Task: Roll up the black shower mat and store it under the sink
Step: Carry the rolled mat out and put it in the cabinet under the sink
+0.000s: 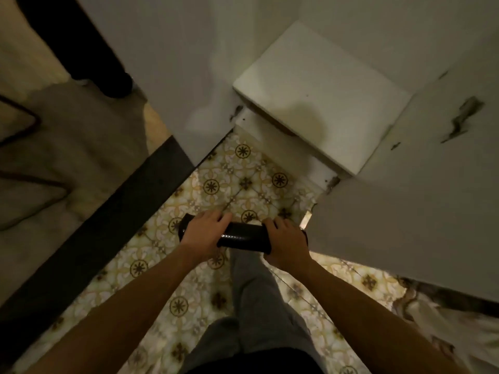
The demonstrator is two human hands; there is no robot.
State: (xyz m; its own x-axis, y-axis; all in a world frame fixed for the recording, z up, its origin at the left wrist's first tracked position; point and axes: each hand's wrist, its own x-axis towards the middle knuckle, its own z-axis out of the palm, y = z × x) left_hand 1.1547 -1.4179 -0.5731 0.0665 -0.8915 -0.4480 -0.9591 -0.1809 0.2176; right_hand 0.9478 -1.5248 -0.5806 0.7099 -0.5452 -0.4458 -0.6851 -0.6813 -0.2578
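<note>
The black shower mat (pixel 244 236) is rolled into a tight horizontal tube, held in the air above the patterned floor tiles (pixel 226 179). My left hand (pixel 204 233) wraps over its left part, fingers curled across the top. My right hand (pixel 286 238) grips its right end. Only the middle stretch and the left tip of the roll show between and beside my hands. My grey-trousered legs stand under the roll.
A white boxy ledge (pixel 321 95) juts out ahead over a lower white step (pixel 283 152). A white marbled surface (pixel 418 206) lies close on the right, a white wall (pixel 167 76) and a dark threshold strip (pixel 108 211) on the left.
</note>
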